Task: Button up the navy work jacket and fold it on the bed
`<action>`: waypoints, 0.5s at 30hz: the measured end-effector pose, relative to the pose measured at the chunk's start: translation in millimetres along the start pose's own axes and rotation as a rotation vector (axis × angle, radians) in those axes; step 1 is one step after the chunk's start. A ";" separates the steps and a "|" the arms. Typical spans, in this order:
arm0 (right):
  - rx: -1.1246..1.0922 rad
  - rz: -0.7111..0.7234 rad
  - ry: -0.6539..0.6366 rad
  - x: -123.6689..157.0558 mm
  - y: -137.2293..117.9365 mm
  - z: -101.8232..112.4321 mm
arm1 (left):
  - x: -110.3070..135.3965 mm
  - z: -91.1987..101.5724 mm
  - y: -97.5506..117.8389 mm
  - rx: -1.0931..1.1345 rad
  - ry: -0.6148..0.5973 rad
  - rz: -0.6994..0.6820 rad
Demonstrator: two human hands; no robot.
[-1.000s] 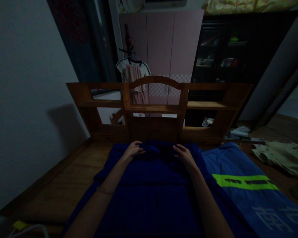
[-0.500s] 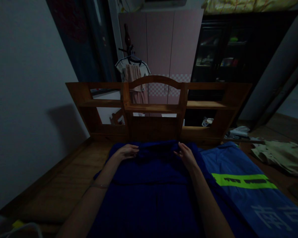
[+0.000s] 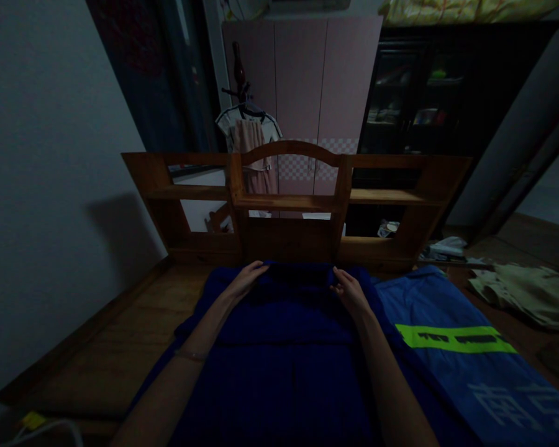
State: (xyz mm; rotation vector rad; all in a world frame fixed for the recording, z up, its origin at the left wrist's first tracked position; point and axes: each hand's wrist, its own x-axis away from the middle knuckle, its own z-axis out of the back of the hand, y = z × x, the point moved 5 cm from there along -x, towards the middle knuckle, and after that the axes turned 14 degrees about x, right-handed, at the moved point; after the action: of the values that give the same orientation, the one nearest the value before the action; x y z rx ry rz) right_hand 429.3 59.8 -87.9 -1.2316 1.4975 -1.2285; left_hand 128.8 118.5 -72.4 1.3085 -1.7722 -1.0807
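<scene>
A dark blue garment [image 3: 293, 372] lies spread out in front of me, with a horizontal seam or fold across its upper part. My left hand [image 3: 246, 280] pinches the left end of its far edge, which looks like a collar or neck opening. At the right end of that edge, my right hand [image 3: 349, 290] has thumb and fingers closed on the cloth. Between both hands the edge is slightly lifted and stretched, with a dark hollow beneath it. The dim light hides finer details of the fabric.
A wooden headboard [image 3: 289, 202] with shelves stands just beyond the garment. Wooden boards [image 3: 135, 329] stretch along the left wall. On the right lie a lighter blue cloth [image 3: 428, 304] with a yellow-green band and a pale folded cloth [image 3: 526, 292]. A white cable [image 3: 65, 423] is at lower left.
My left hand has moved slightly forward and right, and now grips the far edge of the garment. The edge is raised and straighter. My right hand has barely moved.
</scene>
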 end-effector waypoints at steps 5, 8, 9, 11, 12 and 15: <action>0.072 -0.023 0.015 1.4 -0.2 2.7 | 6.6 -9.1 6.1 -0.055 -0.102 0.047; 0.108 -0.032 -0.001 4.9 -2.8 1.9 | 13.7 -8.3 7.8 -0.085 -0.128 0.153; 0.116 -0.036 -0.009 6.2 -3.8 1.4 | 15.7 -8.3 8.8 -0.076 -0.141 0.166; 0.127 -0.041 -0.031 8.6 -5.5 0.0 | 18.3 -9.3 11.2 -0.035 -0.178 0.152; 0.131 -0.044 -0.044 9.6 -6.3 -0.6 | 18.6 -9.5 11.9 -0.008 -0.191 0.137; 0.144 -0.047 -0.067 10.5 -7.4 -1.1 | 15.5 -5.4 9.2 0.030 -0.153 0.122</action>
State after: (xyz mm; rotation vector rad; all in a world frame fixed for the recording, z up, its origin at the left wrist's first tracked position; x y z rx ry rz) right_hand 427.7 49.4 -80.5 -1.2060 1.3146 -1.2899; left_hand 125.6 103.8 -61.1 1.1444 -1.9611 -1.1147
